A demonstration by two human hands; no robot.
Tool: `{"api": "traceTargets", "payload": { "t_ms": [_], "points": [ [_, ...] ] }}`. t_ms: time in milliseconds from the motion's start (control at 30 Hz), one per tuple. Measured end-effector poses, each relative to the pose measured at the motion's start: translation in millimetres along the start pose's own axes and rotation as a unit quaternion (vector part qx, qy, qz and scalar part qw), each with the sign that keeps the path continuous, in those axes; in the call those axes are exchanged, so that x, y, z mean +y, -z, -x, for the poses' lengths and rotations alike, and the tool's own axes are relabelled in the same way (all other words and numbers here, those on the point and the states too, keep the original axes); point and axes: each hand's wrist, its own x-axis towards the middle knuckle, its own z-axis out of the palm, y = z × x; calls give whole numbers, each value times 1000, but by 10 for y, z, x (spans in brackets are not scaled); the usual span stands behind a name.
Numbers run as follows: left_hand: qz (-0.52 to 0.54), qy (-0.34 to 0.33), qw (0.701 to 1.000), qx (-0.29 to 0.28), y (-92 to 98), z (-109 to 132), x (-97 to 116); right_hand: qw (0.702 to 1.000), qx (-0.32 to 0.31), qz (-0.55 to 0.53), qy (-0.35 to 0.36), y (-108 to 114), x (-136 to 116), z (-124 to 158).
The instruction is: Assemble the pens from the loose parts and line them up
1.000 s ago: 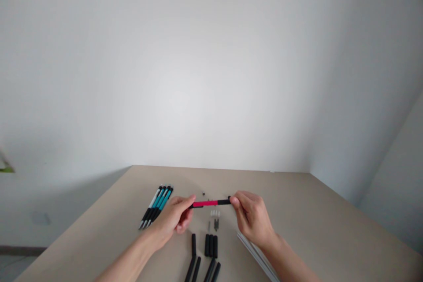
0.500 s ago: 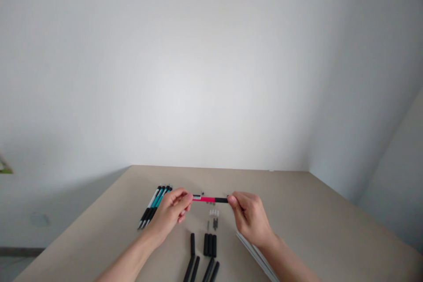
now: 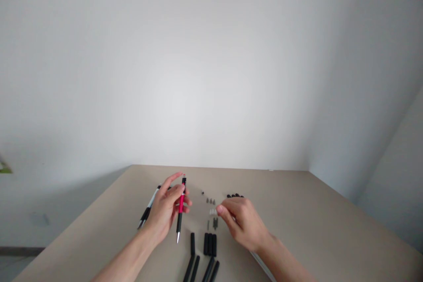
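My left hand (image 3: 165,208) is closed around the upper part of a red and black pen (image 3: 181,206). The pen slants nearly upright, silver tip downward, with my index finger at its top end. To the right, my right hand (image 3: 245,221) is curled shut with the thumb against the fingers; no item shows in it, though its palm is hidden. Close to its thumb lie small clear-white pieces (image 3: 212,212), grey cone tips (image 3: 210,201) and thin metal springs (image 3: 215,223). Behind my left hand are finished-looking pens, a white-barrelled pen (image 3: 152,202) among them, partly covered.
Short black grip sleeves (image 3: 210,244) lie side by side at the front centre, with longer black tubes (image 3: 194,269) nearer me. White rods (image 3: 263,267) run under my right forearm. Several black-ended parts (image 3: 235,195) sit behind my right hand. A wall backs the beige table (image 3: 297,220).
My right hand has let go of the pen's end and moved slightly down. My left hand has turned the pen from level to nearly upright, tip down, its index finger now at the top.
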Motion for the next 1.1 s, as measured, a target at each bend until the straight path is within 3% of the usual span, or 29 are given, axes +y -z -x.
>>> {"api": "traceTargets", "payload": {
  "t_ms": [333,633,767,967,1100],
  "points": [
    [-61,7,996,-65,15,33,-14,1000,-4,10,-20,-30,44,-11],
    [-64,-5,996,-57,16,26,20,1000,-8,15,-26,-38,53,5],
    [-51,-41,998,9,129,-73,103,999,-8,17,-26,-37,62,13],
    [-58,-104,976,180,395,-269,259,999,-8,15,-32,-34,90,34],
    [-131,-106,959,227,476,-312,283,999,-6,16,-32,-50,121,41]
  ]
}}
